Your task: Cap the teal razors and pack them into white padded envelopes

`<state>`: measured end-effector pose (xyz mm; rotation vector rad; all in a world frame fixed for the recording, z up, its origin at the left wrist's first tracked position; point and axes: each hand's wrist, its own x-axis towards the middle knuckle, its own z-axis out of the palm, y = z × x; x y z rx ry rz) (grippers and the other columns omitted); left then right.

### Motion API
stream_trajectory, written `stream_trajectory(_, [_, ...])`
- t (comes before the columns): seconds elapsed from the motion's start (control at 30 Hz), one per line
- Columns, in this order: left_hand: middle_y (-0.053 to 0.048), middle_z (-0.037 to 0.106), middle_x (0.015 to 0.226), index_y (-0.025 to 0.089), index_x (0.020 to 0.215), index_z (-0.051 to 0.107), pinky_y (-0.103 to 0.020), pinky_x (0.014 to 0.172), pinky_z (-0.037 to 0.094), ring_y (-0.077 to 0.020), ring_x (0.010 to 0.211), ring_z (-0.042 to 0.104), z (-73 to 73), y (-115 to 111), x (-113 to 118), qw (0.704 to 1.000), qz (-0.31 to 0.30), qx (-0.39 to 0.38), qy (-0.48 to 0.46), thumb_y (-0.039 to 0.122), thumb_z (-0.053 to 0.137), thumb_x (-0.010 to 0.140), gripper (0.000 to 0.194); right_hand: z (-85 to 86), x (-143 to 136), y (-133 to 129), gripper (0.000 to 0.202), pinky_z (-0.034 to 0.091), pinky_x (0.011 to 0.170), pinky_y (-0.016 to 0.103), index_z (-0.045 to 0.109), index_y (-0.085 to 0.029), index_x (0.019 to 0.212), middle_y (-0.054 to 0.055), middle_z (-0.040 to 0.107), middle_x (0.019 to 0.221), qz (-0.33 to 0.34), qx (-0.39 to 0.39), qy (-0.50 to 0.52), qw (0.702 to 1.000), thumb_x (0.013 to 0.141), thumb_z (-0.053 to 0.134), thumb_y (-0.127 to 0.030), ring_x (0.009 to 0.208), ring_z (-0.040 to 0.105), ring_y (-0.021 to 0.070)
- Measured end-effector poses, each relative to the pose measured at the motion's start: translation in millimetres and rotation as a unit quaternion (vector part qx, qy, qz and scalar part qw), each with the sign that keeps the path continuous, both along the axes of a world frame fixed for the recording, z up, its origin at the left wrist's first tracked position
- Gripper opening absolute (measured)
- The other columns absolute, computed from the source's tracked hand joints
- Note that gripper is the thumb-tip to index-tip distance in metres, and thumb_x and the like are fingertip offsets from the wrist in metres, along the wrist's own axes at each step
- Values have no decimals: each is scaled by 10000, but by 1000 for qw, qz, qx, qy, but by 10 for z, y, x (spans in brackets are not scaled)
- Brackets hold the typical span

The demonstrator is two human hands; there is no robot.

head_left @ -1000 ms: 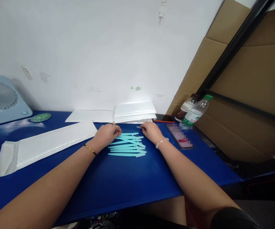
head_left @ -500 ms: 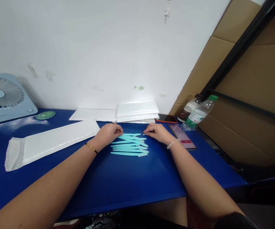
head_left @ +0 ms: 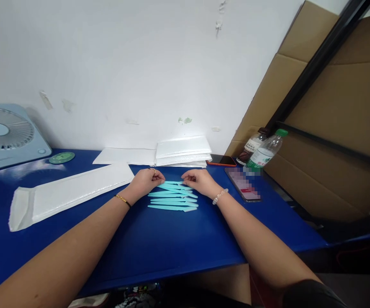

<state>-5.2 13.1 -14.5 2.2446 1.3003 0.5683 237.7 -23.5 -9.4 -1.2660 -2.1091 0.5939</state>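
Several turquoise eyebrow razors (head_left: 172,200) lie side by side in a rough stack on the blue table (head_left: 159,239), their blade ends pointing right. With thumb and fingertips pinched, my left hand (head_left: 147,179) holds the handle end of the farthest razor (head_left: 173,182). My right hand (head_left: 199,181) is closed in a pinch at that razor's blade end, where the fingers cover the tip. The small clear blade cap seen in this hand a moment earlier is now hidden by the fingers.
A long white padded mailer (head_left: 76,194) lies left; more mailers (head_left: 183,147) are stacked against the wall. Two phones, one face-up (head_left: 242,184) and one orange-edged (head_left: 221,160), lie right, beside two bottles (head_left: 263,155). A fan (head_left: 10,134) and green disc (head_left: 62,158) are far left.
My right hand has moved left, bringing its pinched fingers to the blade end of the farthest razor. My left hand stays at the handle end. The view has shifted slightly.
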Motion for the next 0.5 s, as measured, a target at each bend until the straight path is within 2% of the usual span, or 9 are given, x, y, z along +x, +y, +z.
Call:
stream_trajectory(0.1, [-71,670,958,196,939,679,-313,784,457,-229,917,582,50,-59,-28,999,-37,34,19,511,527,766,391,108,2,-143,655,456,905,403,572,-200,1244,124,577,1225,32,16,-81,996,684,703,-514,1094,545,262])
stream_trajectory(0.17, [-101,614,1150,198,1146,605,-351,878,423,-282,1107,499,107,-152,-48,994,-80,57,56,606,602,681,618,166,-14,-253,908,395,976,453,443,-197,1362,146,465,1343,67,8,-146,987,594,736,-583,1210,439,311])
stream_trajectory(0.23, [-118,551,1247,210,1271,507,-380,907,401,-324,1181,434,179,-276,-45,985,-117,65,113,648,693,544,869,206,-54,-347,932,389,970,467,426,-181,1365,152,464,1315,81,8,-201,976,587,734,-592,1189,431,323])
stream_trajectory(0.27, [-121,545,1243,212,1270,499,-380,893,405,-328,1165,443,217,-340,-31,980,-129,65,139,642,712,516,893,220,-82,-383,858,404,948,457,453,-174,1336,147,485,1270,82,12,-222,971,622,721,-568,1150,451,313])
stream_trajectory(0.33, [-112,581,1147,201,1172,547,-350,835,426,-294,1070,509,280,-453,23,973,-141,65,173,567,682,610,683,239,-143,-431,619,443,882,408,525,-161,1236,128,526,1151,80,24,-251,964,717,676,-464,1051,491,273])
stream_trajectory(0.43, [-89,621,941,174,951,580,-314,738,444,-227,870,577,306,-549,124,961,-156,83,211,312,527,773,231,237,-231,-456,320,466,796,334,561,-145,1079,107,538,1033,89,48,-280,955,782,593,-260,947,510,226])
stream_trajectory(0.5, [-88,621,873,165,879,564,-317,706,448,-215,791,585,268,-567,174,951,-156,114,240,207,469,770,151,213,-276,-456,220,468,752,316,550,-140,990,105,542,993,85,65,-303,947,774,555,-180,903,514,216])
